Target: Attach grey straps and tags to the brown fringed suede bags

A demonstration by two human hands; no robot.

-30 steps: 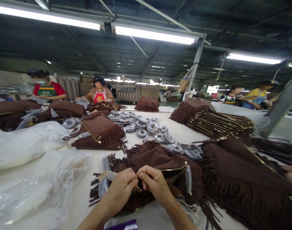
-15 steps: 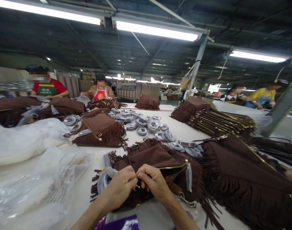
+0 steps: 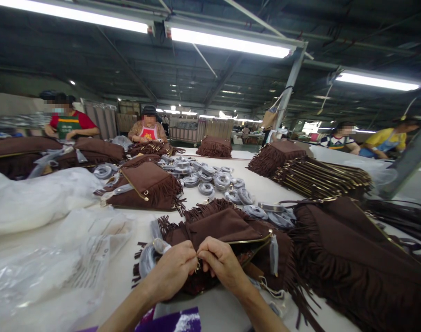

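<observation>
Straight ahead of me a dark brown fringed bag [image 3: 224, 226] lies with its gold zipper unzipped and its mouth gaping. My left hand [image 3: 178, 263] and my right hand [image 3: 219, 260] meet at the near edge of that mouth, fingertips pinched together. A small gold-coloured metal piece [image 3: 197, 266] shows between them; the exact spot they grip is hidden by the fingers. By my left wrist sits a strap coil [image 3: 147, 259] in grey wrapping. A wrapped zipper pull [image 3: 273, 255] hangs at the bag's right end.
Clear plastic bags [image 3: 58, 258] cover the table's left side. Wrapped strap coils [image 3: 220, 181] are heaped beyond the bag. Another fringed bag [image 3: 355, 249] lies close on the right, with a bag stack [image 3: 324, 177] behind it. Co-workers, including one in a red apron [image 3: 148, 131], are across the table.
My hands keep their pinch in nearly the same place; the gold metal piece shows more clearly below the fingers. Another person's hand at the right edge has gone from view.
</observation>
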